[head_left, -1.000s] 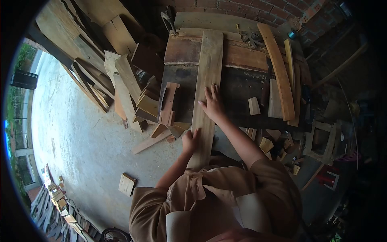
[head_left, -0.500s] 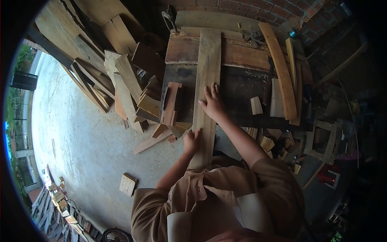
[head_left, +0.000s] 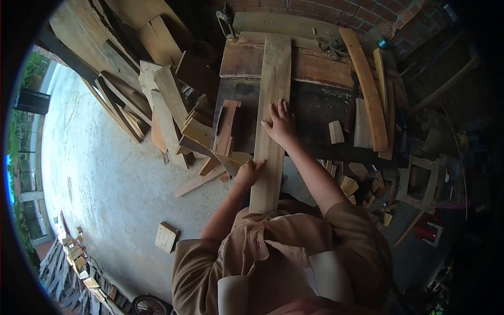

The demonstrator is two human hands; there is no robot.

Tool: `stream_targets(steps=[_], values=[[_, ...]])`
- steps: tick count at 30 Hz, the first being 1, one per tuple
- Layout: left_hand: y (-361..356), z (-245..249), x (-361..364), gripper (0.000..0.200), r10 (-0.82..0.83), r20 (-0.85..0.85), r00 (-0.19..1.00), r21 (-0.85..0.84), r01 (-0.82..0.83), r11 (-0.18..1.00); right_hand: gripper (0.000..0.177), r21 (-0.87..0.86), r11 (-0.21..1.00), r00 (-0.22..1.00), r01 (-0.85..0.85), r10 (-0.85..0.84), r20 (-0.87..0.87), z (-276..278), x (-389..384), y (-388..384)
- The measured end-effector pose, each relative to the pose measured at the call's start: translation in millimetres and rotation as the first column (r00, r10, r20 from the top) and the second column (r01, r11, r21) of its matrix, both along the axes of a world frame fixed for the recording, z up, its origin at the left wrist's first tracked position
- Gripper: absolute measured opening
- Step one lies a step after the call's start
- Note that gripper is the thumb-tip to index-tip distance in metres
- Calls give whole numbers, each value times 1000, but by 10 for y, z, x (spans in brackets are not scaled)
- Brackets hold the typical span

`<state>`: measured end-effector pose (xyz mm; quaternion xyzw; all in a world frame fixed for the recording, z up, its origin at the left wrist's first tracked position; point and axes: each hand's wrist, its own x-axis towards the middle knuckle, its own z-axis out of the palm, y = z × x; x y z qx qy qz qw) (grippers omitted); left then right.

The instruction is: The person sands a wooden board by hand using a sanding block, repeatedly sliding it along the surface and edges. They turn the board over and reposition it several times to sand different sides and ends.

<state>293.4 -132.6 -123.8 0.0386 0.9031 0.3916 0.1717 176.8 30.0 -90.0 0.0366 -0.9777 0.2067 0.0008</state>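
Note:
A long wooden plank (head_left: 274,68) lies lengthwise across the dark workbench (head_left: 315,107), and its near end overhangs the front edge toward my body. My right hand (head_left: 281,126) rests flat on the plank's upper face, fingers spread. Closer to me, my left hand (head_left: 250,173) grips the plank's left edge with the thumb over the top; its other fingers are mostly hidden beneath. Left of the plank on the bench sits a reddish grooved wood piece (head_left: 227,126). To the right are a small wood block (head_left: 336,132) and a curved board (head_left: 365,89).
Offcuts and boards (head_left: 168,94) lean in a pile left of the bench. A clamp (head_left: 226,22) stands at its back left corner. More scraps (head_left: 367,189) lie below at right. A loose block (head_left: 166,237) sits on the concrete floor (head_left: 121,199).
The view has shifted slightly. Both hands have moved a little forward, and my left thumb reaches further over the plank's top.

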Motion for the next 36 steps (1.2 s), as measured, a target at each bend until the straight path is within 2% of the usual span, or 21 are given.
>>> stream_targets(steps=[1, 2, 3, 5, 6, 8, 9, 10, 11, 12, 14, 17, 20, 21, 23, 25, 27, 30, 32, 34, 36], values=[[-130, 22, -76, 53, -339, -52, 939, -180, 325, 928, 64, 0, 1000, 1000, -1, 1, -14, 94, -19, -8], [-241, 388, -149, 50, -263, 130, 956, -154, 282, 947, 63, 30, 1000, 998, 1, -3, 61, 193, -24, -11], [-323, 691, -200, 50, -231, 135, 964, -168, 252, 953, 63, 61, 998, 990, 1, -10, 141, 254, -8, -6], [-473, 1021, -319, 53, -73, 82, 994, -5, 73, 997, 62, 74, 997, 989, -14, 3, 151, 307, -15, 15], [-480, 1124, -370, 53, -69, 76, 995, -7, 70, 998, 61, 84, 996, 986, -27, 13, 165, 328, -23, 25], [-511, 1261, -473, 58, 200, -325, 924, -39, -225, 974, 61, 17, 1000, 995, 12, -14, 96, 216, -29, 45], [-505, 1222, -558, 58, 199, -331, 923, -42, -225, 974, 60, -50, 997, 998, 54, -52, 36, 123, -16, 62], [-473, 1097, -650, 58, 194, -518, 833, -123, -297, 947, 56, -194, 980, 993, 38, -59, -104, 85, 51, 81], [-455, 968, -688, 60, 157, -684, 713, -184, -377, 908, 56, -197, 979, 992, 45, -67, -108, 48, 141, 105], [-458, 833, -694, 60, 149, -689, 710, -181, -367, 913, 54, -312, 949, 994, 46, -76, -84, 78, 260, 119], [-413, 594, -792, 57, 72, -456, 887, -253, -207, 945, 48, -427, 904, 994, 22, -64, -85, 266, 532, 146], [-448, 341, -839, 55, 91, -515, 852, -239, -245, 939, 46, -494, 854, 986, 166, -132, 104, 344, 930, 200], [-365, 468, -724, 54, 110, -496, 861, -222, -249, 943, 46, -540, 800, 964, 262, -244, 107, 277, 1138, 243], [-306, 494, -653, 52, 134, -467, 874, -213, -258, 942, 46, -539, 799, 962, 268, -252, 104, 313, 1143, 235], [-76, 652, -369, 48, 98, -524, 846, -273, -276, 922, 49, -368, 855, 929, 365, -359, 86, 426, 1177, 190], [146, 718, -69, 50, 68, -511, 857, -234, -215, 948, 57, -411, 834, 925, 368, -375, 67, 495, 1137, 82], [371, 662, 174, 54, 44, -471, 881, -211, -161, 964, 67, -316, 872, 925, 375, -373, 68, 524, 1034, -73], [526, 406, 275, 61, 49, -508, 860, -179, -161, 971, 75, -44, 946, 936, 321, -310, 164, 492, 898, -239], [523, 420, 257, 65, 78, -498, 864, -149, -174, 973, 74, -19, 942, 931, 335, -328, 158, 505, 843, -291], [360, 435, 257, 84, 24, -567, 823, 51, 6, 999, 71, 10, 942, 933, 335, -333, 139, 472, 849, -337], [202, 582, 396, 91, -41, -498, 866, 16, 56, 998, 71, 16, 940, 934, 341, -341, 110, 414, 866, -393]])
